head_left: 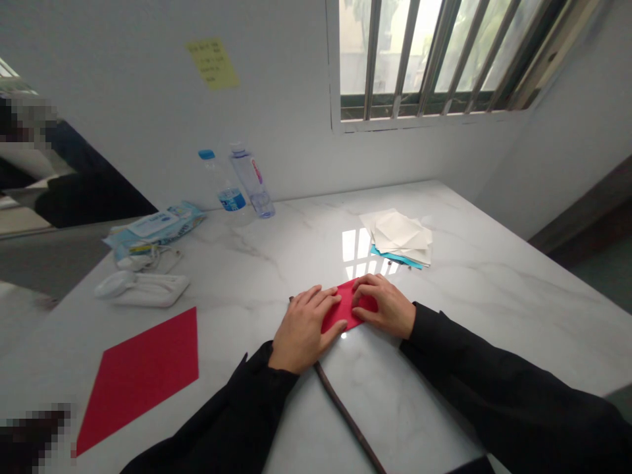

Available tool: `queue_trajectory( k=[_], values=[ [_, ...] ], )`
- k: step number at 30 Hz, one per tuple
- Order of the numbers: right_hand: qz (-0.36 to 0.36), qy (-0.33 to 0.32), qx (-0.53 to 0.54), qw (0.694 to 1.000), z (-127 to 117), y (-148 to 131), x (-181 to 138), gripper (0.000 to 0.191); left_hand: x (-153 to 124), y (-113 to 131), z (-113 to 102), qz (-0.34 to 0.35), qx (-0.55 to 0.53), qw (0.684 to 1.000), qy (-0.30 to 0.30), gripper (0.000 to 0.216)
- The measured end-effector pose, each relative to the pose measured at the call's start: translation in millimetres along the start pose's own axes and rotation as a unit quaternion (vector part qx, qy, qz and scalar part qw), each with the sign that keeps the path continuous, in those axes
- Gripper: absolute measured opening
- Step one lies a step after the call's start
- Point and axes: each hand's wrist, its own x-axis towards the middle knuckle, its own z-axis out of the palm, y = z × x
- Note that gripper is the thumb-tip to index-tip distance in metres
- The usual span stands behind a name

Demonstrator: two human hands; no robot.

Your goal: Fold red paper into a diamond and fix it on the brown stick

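A folded piece of red paper (346, 308) lies on the marble-patterned table between my two hands. My left hand (307, 324) rests flat over its left part, fingers stretched out and thumb apart near the lower edge. On the right side, my right hand (385, 305) has its fingers curled, with thumb and fingertips closed on the paper. A thin dark brown stick (345, 408) runs beneath my left hand, its far tip showing just beyond the fingers. Farther left, a larger flat sheet of red paper (148, 375) lies on the table. The paper under my fingers is partly hidden.
White and blue paper sheets (402, 237) lie stacked beyond my right hand. Two plastic bottles (251, 181) stand by the wall. At left are a wipes pack (155, 227), a cable, and a white device (148, 289). A yellow note (213, 64) is on the wall.
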Motion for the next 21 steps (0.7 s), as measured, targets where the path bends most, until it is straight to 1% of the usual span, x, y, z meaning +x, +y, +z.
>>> queue_trajectory(
  k=[9,21],
  values=[
    [0.016,0.004,0.013,1.0,0.4,-2.3,-0.2,0.012,0.3,-1.3,5.0,-0.006,-0.003,1.0,0.014,0.037],
    [-0.001,-0.001,0.001,1.0,0.7,-2.9,-0.4,0.018,2.2,-0.7,6.2,-0.012,-0.008,1.0,0.017,0.032]
  ],
)
